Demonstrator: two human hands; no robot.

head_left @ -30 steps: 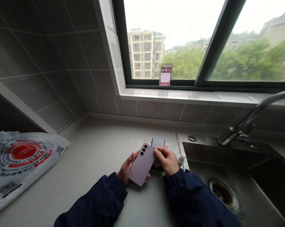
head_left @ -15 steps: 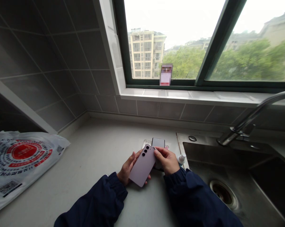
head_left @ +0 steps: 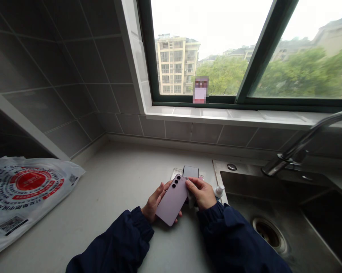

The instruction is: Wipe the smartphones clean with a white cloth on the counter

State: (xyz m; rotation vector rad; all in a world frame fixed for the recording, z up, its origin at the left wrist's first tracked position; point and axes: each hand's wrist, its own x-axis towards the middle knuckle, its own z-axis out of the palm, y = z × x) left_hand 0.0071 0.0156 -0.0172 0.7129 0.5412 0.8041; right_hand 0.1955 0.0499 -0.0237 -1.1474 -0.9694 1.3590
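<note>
Head view: working well at the upper right edge of the lilac phone (head_left: 171,203), held tilted above the tabletop (head_left: 122,174) with its camera side up, would seem to call for a firm cradle from below and light, even pressure beside the lenses (head_left: 176,181). The left grip (head_left: 151,204) is curled around the phone's left side, part-open to its width, fingertips (head_left: 180,214) showing past the opposite edge. The right grip (head_left: 203,192) is nearly closed, thumb and forefinger pinching a pale scrap (head_left: 191,200), perhaps cloth, against the phone's edge, near the white-capped bottle (head_left: 219,190) by the sink (head_left: 217,170).
</note>
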